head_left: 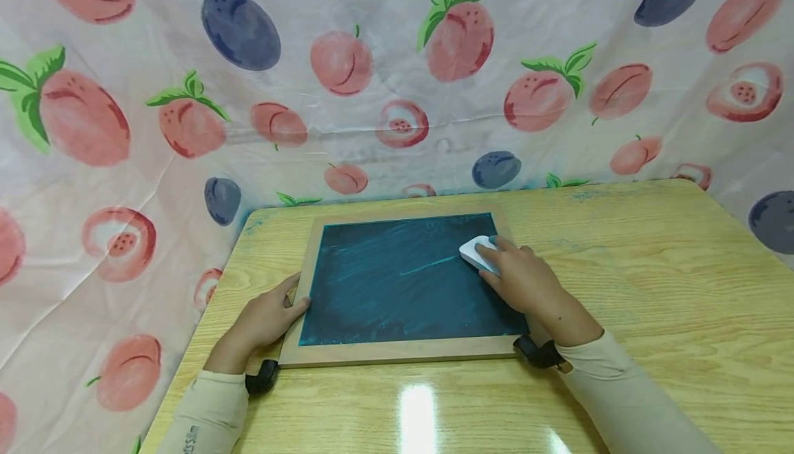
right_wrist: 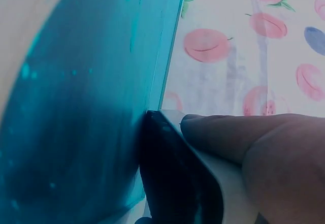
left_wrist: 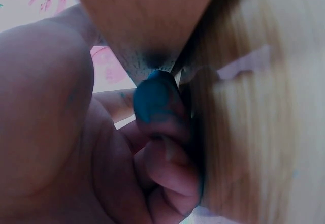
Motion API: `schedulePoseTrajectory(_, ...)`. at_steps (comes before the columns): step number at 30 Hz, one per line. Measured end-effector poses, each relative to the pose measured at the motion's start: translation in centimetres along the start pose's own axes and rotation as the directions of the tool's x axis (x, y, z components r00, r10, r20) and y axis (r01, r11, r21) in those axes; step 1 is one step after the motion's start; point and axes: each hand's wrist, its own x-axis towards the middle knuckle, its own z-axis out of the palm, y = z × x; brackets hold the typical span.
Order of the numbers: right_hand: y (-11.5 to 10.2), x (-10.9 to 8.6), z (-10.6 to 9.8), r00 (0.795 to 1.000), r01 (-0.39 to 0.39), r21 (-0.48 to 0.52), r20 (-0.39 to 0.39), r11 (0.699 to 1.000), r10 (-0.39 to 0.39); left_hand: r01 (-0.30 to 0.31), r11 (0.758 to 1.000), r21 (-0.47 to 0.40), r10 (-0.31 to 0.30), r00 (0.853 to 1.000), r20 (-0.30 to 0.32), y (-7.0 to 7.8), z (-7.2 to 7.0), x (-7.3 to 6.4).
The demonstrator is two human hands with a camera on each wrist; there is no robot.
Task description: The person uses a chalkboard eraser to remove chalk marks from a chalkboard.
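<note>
A dark chalkboard [head_left: 372, 309] in a light wooden frame lies on the table, with a pale chalk streak across its middle and faint smears elsewhere. At its left side, my left hand [head_left: 267, 316] grips the frame, thumb over the top edge. Curled fingers [left_wrist: 167, 168] show beside the frame in the left wrist view, one fingertip coated in blue chalk. My right hand [head_left: 524, 285] holds a white chalkboard eraser [head_left: 474, 251] against the upper right of the board. The right wrist view shows the eraser's dark pad [right_wrist: 177, 178] right at the board's surface.
The yellow wood-grain table [head_left: 651, 302] extends well to the right of the board and shows blue chalk smudges near its back edge. Behind it hangs a white cloth [head_left: 397, 20] printed with peaches and dark plums. Black wrist camera mounts [head_left: 536, 352] sit close to the frame's lower corners.
</note>
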Motion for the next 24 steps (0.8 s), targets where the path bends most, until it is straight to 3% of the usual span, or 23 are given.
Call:
schedulePoseTrajectory(7,-0.7,-0.2,0.0,0.998,0.058,-0.026,-0.014,0.998,-0.059,0.000,1.000,-0.001,0.000,1.000,0.000,0.0,-0.1,0.0)
schedulePoseTrajectory(12,-2.4,-0.8,0.3,0.987,0.156,-0.053,-0.028,0.986,-0.157,-0.001,1.000,-0.006,0.001,1.000,-0.005,-0.1,-0.1,0.1)
schedulePoseTrajectory(19,-5.3,-2.0,1.0,0.970,0.237,-0.004,0.065,0.972,-0.236,0.002,1.000,-0.012,-0.002,1.000,-0.005,0.0,-0.1,0.0)
schedulePoseTrajectory(24,-5.5,-2.2,1.0,0.970,0.232,0.009,0.075,0.973,-0.232,0.006,0.999,-0.034,-0.006,1.000,0.000,0.1,0.0,-0.1)
